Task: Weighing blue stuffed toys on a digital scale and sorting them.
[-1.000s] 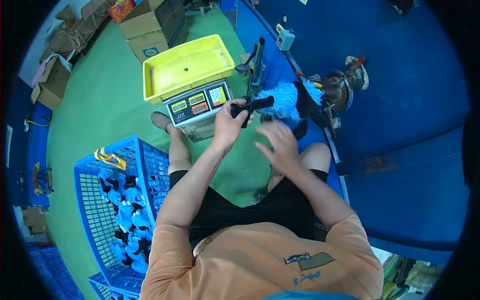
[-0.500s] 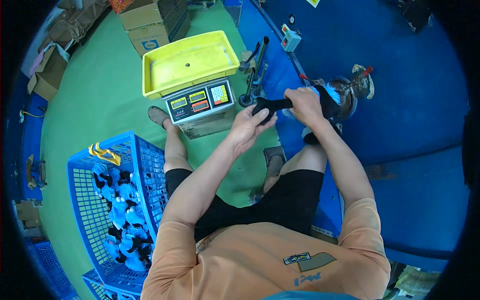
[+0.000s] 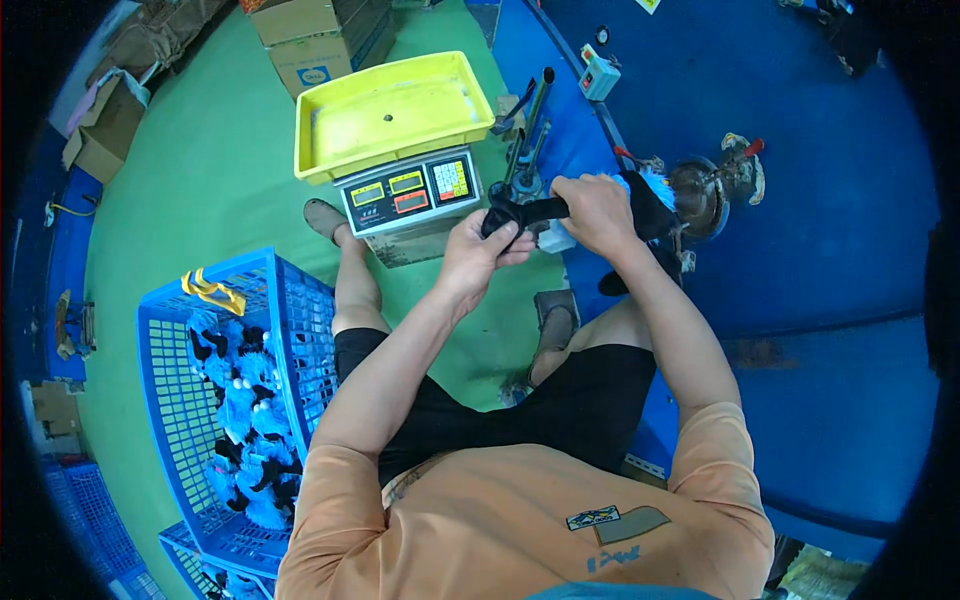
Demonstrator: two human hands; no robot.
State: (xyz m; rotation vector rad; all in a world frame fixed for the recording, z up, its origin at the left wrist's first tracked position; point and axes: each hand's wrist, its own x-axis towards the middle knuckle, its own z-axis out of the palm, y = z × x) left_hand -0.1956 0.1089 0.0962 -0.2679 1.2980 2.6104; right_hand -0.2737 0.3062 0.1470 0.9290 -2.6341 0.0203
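Note:
A blue and black plush toy [image 3: 650,205] hangs beside the round metal fitting [image 3: 702,198] on the blue machine. One long black limb [image 3: 543,210] of it stretches left, between my hands. My left hand [image 3: 472,252] is closed round the limb's free end, with the thumb on top. Further along, my right hand [image 3: 596,212] grips the limb close to the toy's body. The body is partly hidden behind my right hand and forearm. A black part of the toy dangles below my right wrist.
A scale [image 3: 411,190] with a yellow tray [image 3: 310,140] stands ahead. To my left, a blue basket [image 3: 278,340] holds several similar plush toys [image 3: 240,410]. Metal tubes [image 3: 540,105] rise beside the machine's blue panel [image 3: 820,240]. Cardboard boxes [image 3: 310,60] sit beyond the scale.
My left hand has shifted slightly left, and the limb's end now looks more bent in its fingers. My right hand keeps its grip. The whole view has shifted a little.

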